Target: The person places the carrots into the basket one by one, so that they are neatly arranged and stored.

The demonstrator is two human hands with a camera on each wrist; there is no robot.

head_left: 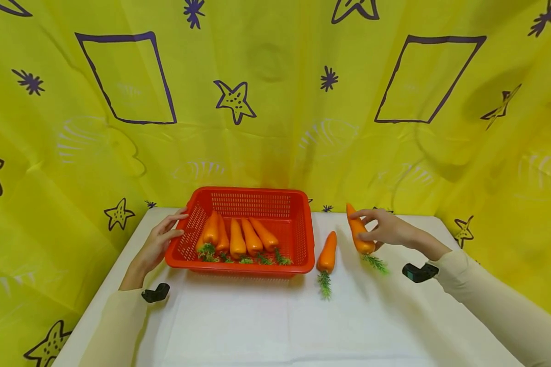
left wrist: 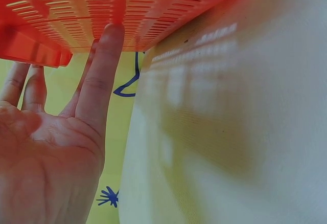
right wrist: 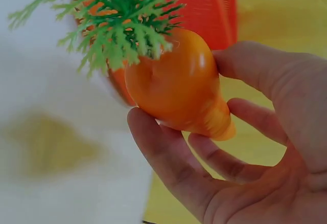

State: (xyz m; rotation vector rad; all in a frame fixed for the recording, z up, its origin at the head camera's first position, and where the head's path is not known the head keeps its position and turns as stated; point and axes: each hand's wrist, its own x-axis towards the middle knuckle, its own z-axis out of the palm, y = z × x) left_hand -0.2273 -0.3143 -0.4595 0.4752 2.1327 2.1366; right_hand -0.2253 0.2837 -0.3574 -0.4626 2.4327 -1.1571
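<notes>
My right hand (head_left: pixel 385 228) grips a toy carrot (head_left: pixel 359 232) by its thick end, thumb on one side and fingers on the other. Its green leafy top (right wrist: pixel 125 24) hangs toward me, and the carrot is held above the table. A red plastic basket (head_left: pixel 252 194) with slotted walls stands at centre left. My left hand (head_left: pixel 158 243) is at the basket's left side, its fairly straight fingers touching the wall and rim, as the left wrist view (left wrist: pixel 56 152) shows. Several carrots (head_left: pixel 237 239) lie side by side in the basket, leaves toward me. Another carrot (head_left: pixel 327 253) lies on the table just right of the basket.
The white table (head_left: pixel 239 326) runs up to a yellow curtain (head_left: pixel 275 137) printed with dark stars and frames, which also hangs along both sides. A black wrist camera (head_left: pixel 156 293) sits at my left wrist, another camera (head_left: pixel 420 272) at my right.
</notes>
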